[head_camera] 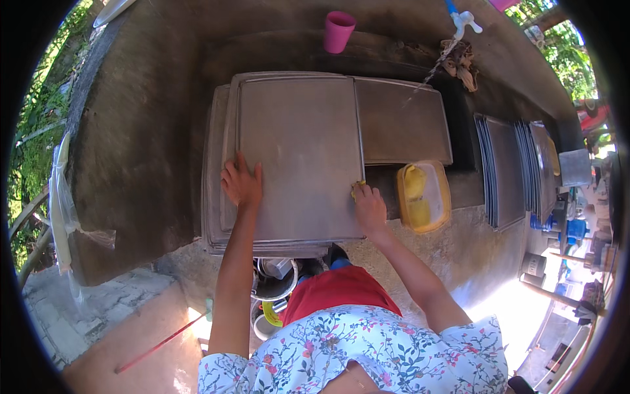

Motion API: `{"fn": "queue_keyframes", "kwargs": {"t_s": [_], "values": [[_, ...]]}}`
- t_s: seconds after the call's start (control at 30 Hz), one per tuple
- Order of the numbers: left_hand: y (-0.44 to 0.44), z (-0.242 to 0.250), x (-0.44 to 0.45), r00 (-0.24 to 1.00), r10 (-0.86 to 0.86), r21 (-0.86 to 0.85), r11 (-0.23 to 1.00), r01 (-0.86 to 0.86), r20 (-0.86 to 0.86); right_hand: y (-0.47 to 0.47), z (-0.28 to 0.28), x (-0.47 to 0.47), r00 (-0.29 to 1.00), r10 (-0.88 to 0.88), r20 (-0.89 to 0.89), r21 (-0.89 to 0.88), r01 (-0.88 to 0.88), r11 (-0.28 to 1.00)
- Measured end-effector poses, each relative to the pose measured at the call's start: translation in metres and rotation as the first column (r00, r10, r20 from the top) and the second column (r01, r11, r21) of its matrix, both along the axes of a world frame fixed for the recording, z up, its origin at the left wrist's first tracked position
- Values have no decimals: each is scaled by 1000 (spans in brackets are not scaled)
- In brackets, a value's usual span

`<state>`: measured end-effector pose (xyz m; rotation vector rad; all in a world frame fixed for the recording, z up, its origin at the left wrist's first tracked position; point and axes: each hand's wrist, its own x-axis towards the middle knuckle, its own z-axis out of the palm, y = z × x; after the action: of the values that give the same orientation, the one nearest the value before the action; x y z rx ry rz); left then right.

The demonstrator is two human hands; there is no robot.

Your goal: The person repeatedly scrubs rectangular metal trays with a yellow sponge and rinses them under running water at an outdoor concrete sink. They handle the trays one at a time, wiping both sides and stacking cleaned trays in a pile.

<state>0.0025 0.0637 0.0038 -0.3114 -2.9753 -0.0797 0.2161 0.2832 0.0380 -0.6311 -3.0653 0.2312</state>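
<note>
A stack of flat metal trays lies before me, and its top tray [300,128] faces up. My left hand [242,181] rests with spread fingers on the left rim of that tray. At the opposite edge, my right hand [370,207] grips a small yellow sponge [358,187] against the rim; most of the sponge is hidden under the fingers. Just right of this hand sits a yellow plastic tub [424,224] with yellow pieces and a whitish content inside. Another metal tray [401,120] lies flat behind the tub, partly beneath the stack's right side.
Water runs from a white tap [463,23] at the back right, with a cloth bundle [460,64] beside it. A pink plastic cup [338,33] stands on the back ledge. Several trays [507,172] lean upright at right. Below the counter are a bucket [275,290] and a red stick [157,342].
</note>
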Motion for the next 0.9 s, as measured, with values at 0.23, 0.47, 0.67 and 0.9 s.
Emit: {"fn": "queue_keyframes", "kwargs": {"t_s": [0.23,0.47,0.67,0.9], "values": [[-1,-5,1,999,-19,-13,1000,19,-37,-58,9,80,998,-49,-48,-55,46,997],[-6,-8,-2,1000,-18,-9,1000,18,-1,-38,22,81,952,-286,114,-798,259,544],[-7,-7,-4,1000,-15,36,999,14,20,20,21,78,833,-492,251,-651,-231,-723],[-19,-8,39,995,-88,83,993,84,43,56,6,-53,844,-459,-277,-905,-68,420]]}}
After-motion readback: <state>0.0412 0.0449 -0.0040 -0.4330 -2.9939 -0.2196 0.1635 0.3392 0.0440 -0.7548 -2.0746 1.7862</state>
